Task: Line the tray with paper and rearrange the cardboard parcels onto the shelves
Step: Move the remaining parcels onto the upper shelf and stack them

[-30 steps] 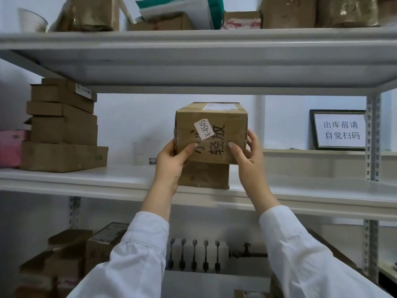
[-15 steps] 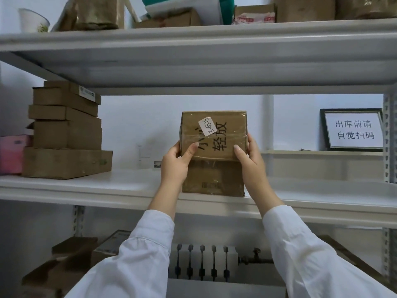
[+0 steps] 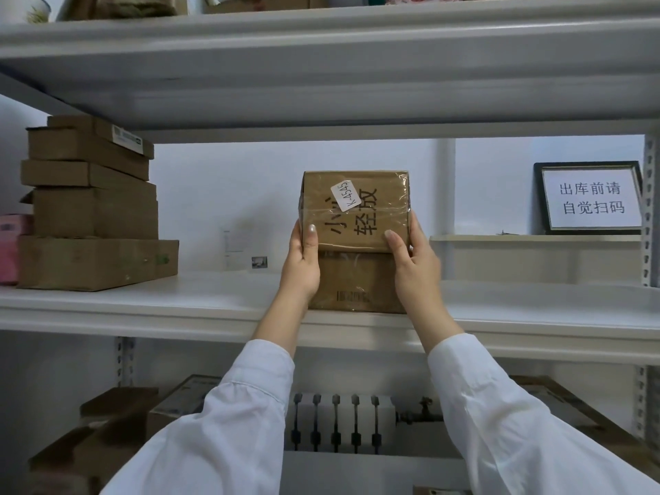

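Both the left hand (image 3: 299, 266) and right hand (image 3: 414, 266) grip the taped parcel (image 3: 355, 212) atop a lower parcel (image 3: 355, 280); released off-centre, it could topple off the shelf (image 3: 143, 309).

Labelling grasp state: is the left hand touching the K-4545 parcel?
Touching. Head view: the left hand grips the K-4545 parcel, thumb flat on its front face.

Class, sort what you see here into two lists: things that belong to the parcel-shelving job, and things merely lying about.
Job: labelled parcel, gripped by left hand and right hand; lower parcel under it; middle shelf; parcel stack at left.
Lying about: framed sign; radiator; pink box; cup on top shelf.
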A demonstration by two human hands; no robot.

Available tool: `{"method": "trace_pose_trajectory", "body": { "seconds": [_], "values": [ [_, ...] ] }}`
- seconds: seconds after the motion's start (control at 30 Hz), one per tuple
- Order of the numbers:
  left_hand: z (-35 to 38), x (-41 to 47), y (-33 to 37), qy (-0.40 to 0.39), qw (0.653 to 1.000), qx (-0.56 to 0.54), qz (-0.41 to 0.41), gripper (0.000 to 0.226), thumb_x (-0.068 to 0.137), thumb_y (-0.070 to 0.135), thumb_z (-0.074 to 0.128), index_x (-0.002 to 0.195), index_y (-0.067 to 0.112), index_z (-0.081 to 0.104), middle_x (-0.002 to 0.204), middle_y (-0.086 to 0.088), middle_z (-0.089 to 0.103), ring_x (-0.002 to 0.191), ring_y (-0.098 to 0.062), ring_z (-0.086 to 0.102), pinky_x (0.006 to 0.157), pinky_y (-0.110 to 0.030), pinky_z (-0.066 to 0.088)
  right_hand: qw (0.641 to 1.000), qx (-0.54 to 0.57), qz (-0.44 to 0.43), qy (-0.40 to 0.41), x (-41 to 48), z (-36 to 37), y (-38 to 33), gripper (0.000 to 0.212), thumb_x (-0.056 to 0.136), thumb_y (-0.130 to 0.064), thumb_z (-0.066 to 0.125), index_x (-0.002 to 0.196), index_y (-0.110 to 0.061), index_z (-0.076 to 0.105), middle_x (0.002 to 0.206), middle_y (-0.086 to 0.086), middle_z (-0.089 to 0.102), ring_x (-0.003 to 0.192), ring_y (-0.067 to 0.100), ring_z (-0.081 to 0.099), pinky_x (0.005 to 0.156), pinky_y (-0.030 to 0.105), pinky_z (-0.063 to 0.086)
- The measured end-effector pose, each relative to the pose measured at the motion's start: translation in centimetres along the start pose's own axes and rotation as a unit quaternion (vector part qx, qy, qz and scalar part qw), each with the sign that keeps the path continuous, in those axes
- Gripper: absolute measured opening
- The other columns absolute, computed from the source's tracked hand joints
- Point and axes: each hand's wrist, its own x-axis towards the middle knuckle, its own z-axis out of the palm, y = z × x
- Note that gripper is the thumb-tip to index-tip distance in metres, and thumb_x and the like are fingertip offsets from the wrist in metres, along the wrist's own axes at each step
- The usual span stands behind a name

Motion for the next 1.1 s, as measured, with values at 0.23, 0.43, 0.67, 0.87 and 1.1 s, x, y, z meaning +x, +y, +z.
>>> {"method": "trace_pose_trajectory", "body": {
  "seconds": [0.23,0.43,0.67,0.87,1.1],
  "values": [
    [0.21,0.49,-0.38,0.035,0.999,0.003,0.031,0.054,0.093,0.053,0.038,0.140,0.027,0.039,0.135,-0.001,0.052,0.126,-0.024,0.047,0.106,-0.039,0.041,0.996,-0.069,0.032,0.048,0.05,-0.42,-0.39,0.053,0.090,-0.044,0.057,0.140,-0.033,0.044,0.125,-0.010,0.063,0.118,0.009,0.054,0.084,0.022,0.040],
    [0.18,0.69,-0.35,0.092,0.994,0.013,0.048,0.042,0.091,0.048,0.050,0.123,0.022,0.059,0.098,0.003,0.064,0.098,-0.019,0.059,0.090,-0.038,0.052,0.991,-0.108,0.047,0.069,0.18,-0.46,-0.52,0.049,0.085,-0.050,0.061,0.132,-0.041,0.052,0.111,-0.013,0.069,0.105,0.011,0.061,0.081,0.035,0.051],
    [0.25,0.27,-0.03,0.140,0.988,0.019,0.058,0.044,0.092,0.040,0.054,0.124,0.011,0.061,0.104,0.000,0.067,0.090,-0.014,0.055,0.074,-0.025,0.046,0.990,-0.100,0.087,0.042,0.11,-0.43,-0.32,0.045,0.089,-0.048,0.054,0.129,-0.027,0.059,0.121,-0.005,0.066,0.115,0.016,0.057,0.094,0.036,0.048],
    [0.19,0.50,-0.75,0.134,0.990,-0.011,0.031,0.040,0.099,0.029,0.043,0.130,0.009,0.055,0.126,-0.007,0.061,0.117,-0.022,0.055,0.099,-0.031,0.046,0.989,-0.092,0.104,0.046,0.17,-0.20,-0.18,0.040,0.091,-0.040,0.056,0.123,-0.018,0.065,0.114,0.001,0.069,0.109,0.021,0.061,0.092,0.035,0.049],
    [0.21,0.60,-0.91,0.148,0.988,-0.045,0.023,0.038,0.097,0.026,0.049,0.129,0.007,0.056,0.124,-0.006,0.062,0.111,-0.017,0.057,0.095,-0.028,0.047,0.989,-0.093,0.099,0.051,-0.12,-0.14,-0.23,0.038,0.090,-0.039,0.058,0.123,-0.020,0.065,0.113,0.001,0.070,0.106,0.021,0.061,0.088,0.032,0.049]
  ]
}}
